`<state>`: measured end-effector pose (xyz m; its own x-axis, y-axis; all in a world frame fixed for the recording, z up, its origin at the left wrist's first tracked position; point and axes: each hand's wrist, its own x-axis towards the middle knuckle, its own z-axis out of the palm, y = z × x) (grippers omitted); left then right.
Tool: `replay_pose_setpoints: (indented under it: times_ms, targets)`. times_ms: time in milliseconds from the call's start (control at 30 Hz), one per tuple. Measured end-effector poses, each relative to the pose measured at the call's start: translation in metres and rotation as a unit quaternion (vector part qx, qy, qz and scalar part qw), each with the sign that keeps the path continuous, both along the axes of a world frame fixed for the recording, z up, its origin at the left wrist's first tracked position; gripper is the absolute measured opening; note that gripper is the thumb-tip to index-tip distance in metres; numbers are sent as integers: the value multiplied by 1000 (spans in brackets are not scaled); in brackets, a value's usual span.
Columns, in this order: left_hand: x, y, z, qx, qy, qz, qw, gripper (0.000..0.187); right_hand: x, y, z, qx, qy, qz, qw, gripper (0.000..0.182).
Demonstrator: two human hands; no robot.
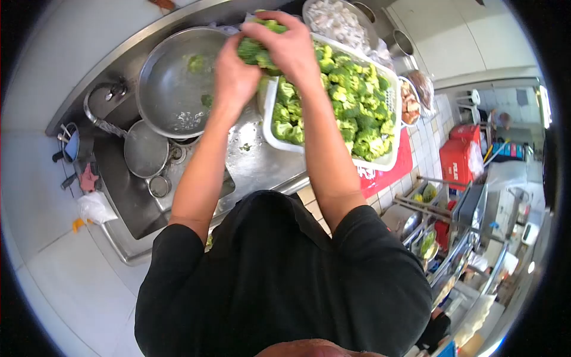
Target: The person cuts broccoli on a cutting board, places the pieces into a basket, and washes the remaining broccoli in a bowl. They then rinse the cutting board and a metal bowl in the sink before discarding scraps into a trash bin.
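Observation:
Both of my hands are raised together at the top centre, between a large metal bowl and a white basket. My left hand and my right hand are wrapped round a bunch of green broccoli. To the left, the metal bowl holds water with a few small green pieces in it. On the right, the white basket is filled with cut broccoli florets. My right forearm passes over the basket's left part.
A sink at the left contains a round strainer below a tap. Behind the basket stands a bowl of pale food. A bowl of brown pieces is right of it. Shelving and red containers stand farther right.

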<state>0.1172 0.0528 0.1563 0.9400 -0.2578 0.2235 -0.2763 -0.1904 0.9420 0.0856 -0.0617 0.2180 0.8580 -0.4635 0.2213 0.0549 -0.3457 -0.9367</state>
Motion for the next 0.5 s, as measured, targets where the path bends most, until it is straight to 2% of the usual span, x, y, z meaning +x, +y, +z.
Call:
replay_pose_setpoints:
  times_ms: [33, 100, 167, 233, 267, 367, 400, 500]
  targets:
    - [-20, -18, 15, -22, 18, -32, 999, 59, -19, -20, 8, 17, 28, 0, 999, 50]
    - [-40, -56, -25, 5, -44, -107, 993, 63, -56, -66, -4, -58, 68, -34, 995, 55]
    - [-74, -62, -11, 105, 16, -264, 959, 72, -94, -102, -33, -102, 117, -34, 987, 54]
    - [-113, -58, -44, 316, -137, -232, 910, 87, -135, -111, -80, -307, 98, -71, 944, 51]
    - [-122, -54, -54, 311, -182, -245, 900, 101, -154, -100, -89, -331, 95, -86, 935, 49]
    - [-124, -40, -47, 299, -187, -262, 899, 104, -192, -76, -102, -396, 58, -92, 912, 45]
    - [-118, -35, -46, 280, -176, -278, 902, 98, -197, -73, -101, -388, 75, -93, 914, 48]
    - [-91, -10, -38, 187, -162, -298, 922, 87, -199, -72, -86, -352, 30, -99, 930, 50]
